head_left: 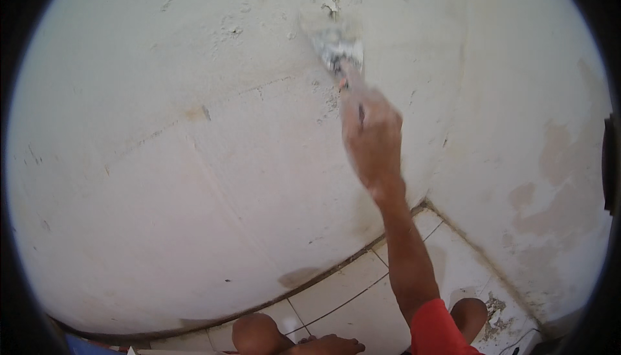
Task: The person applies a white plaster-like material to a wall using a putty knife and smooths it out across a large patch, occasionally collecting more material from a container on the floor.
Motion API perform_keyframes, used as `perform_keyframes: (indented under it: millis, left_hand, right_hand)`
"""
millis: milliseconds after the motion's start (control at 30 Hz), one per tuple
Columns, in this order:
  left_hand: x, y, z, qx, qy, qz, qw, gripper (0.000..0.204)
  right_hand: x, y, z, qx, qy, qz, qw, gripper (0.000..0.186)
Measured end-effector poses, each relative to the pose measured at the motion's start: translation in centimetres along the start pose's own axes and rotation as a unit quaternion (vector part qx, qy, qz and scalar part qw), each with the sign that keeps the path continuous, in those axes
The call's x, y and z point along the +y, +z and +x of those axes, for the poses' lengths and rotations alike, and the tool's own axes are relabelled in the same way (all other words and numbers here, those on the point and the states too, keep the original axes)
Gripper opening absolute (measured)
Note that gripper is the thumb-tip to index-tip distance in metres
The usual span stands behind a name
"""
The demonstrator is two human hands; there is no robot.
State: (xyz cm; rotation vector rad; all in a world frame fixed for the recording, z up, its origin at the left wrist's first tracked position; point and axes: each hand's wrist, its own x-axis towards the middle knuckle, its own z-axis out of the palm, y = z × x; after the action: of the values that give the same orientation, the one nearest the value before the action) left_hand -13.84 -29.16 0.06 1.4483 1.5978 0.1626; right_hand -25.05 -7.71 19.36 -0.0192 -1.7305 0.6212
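My right hand (372, 135) is raised against a cream plastered wall (194, 161) and grips the handle of a putty knife (336, 47). Its wide metal blade is smeared with whitish filler and lies against the wall beside a chipped, pitted patch (331, 7). Both hand and blade are blurred. My right forearm, with a red sleeve at the elbow, comes up from the lower edge. My left hand (330, 344) rests low at the bottom edge by my knee (257, 332), fingers loosely apart, holding nothing that I can see.
The wall meets a second wall (537, 128) in a corner at the right, stained with darker patches. White floor tiles (349, 290) with dark joints lie below. Crumbled debris (495, 319) and a thin white cord (517, 342) lie at the lower right.
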Motion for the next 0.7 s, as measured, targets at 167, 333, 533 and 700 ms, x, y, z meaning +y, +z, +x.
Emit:
perform_keyframes:
  millis: [167, 333, 533, 700]
  left_hand:
    - [0.3, -0.2, -1.3, -0.007, 0.009, 0.041, 0.999, 0.045]
    - [0.0, 0.3, -4.8, 0.125, 0.108, -0.255, 0.953, 0.042]
    - [-0.7, -0.3, -0.9, 0.069, -0.034, -0.057, 0.995, 0.039]
    - [-4.4, 1.6, 6.3, -0.064, -0.003, 0.021, 0.998, 0.05]
  right_hand:
    - [1.3, 0.5, -1.7, -0.007, 0.0, -0.031, 1.0, 0.04]
    - [-1.3, -1.4, 5.6, -0.04, 0.08, -0.018, 0.996, 0.039]
    - [2.0, -0.3, -3.1, -0.006, 0.017, 0.007, 1.0, 0.038]
    - [7.2, -3.2, -16.2, -0.137, 0.163, 0.044, 0.976, 0.051]
